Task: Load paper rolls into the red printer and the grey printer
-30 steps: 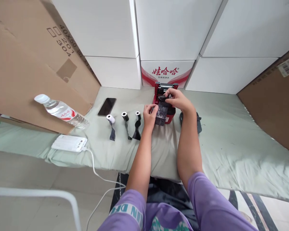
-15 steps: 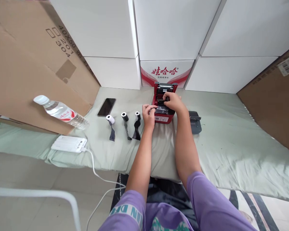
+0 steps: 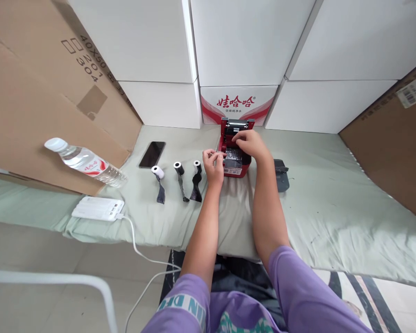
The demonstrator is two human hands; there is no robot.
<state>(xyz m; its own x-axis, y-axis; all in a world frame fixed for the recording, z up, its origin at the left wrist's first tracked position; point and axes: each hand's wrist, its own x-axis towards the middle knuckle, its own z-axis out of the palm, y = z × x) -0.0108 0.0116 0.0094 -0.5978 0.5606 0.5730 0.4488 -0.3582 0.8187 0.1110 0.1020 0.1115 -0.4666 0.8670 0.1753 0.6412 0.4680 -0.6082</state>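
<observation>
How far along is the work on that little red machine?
Its lid is already open. In hand: the right hand rests inside the red printer on dark ribbon, and the left hand pinches at its front edge. Left: three small rolls with dark tails lie untouched beside it, and the lid isn't closed.

A: That red printer (image 3: 233, 159) looks like glossy hard plastic, with shiny dark film inside.

B: Yeah, and it sits on matt, wrinkly green cloth (image 3: 319, 208). Matt brown cardboard (image 3: 38, 101) on the left, clear plastic bottle (image 3: 86, 163) too.
</observation>
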